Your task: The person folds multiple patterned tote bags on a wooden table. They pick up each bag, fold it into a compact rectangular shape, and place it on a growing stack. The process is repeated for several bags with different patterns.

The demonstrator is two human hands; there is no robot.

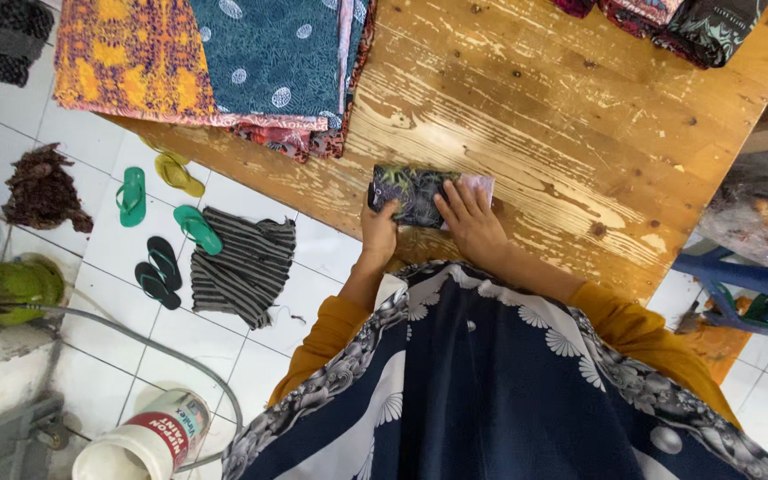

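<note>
A small folded piece of dark patterned cloth (412, 191), with a pale pink underside showing at its right end, lies near the front edge of a worn wooden table (526, 116). My left hand (378, 228) grips the cloth's left end with the thumb on top. My right hand (470, 218) lies flat on its right part, fingers spread and pressing down. Both sleeves are mustard yellow, above a dark blue and white patterned garment.
Folded batik cloths (206, 62) in orange and teal lie at the table's far left, more dark cloths (686, 22) at the far right. On the tiled floor lie sandals (162, 227), a striped rag (246, 262), a white bucket (140, 444), a hose and a blue stool (740, 284).
</note>
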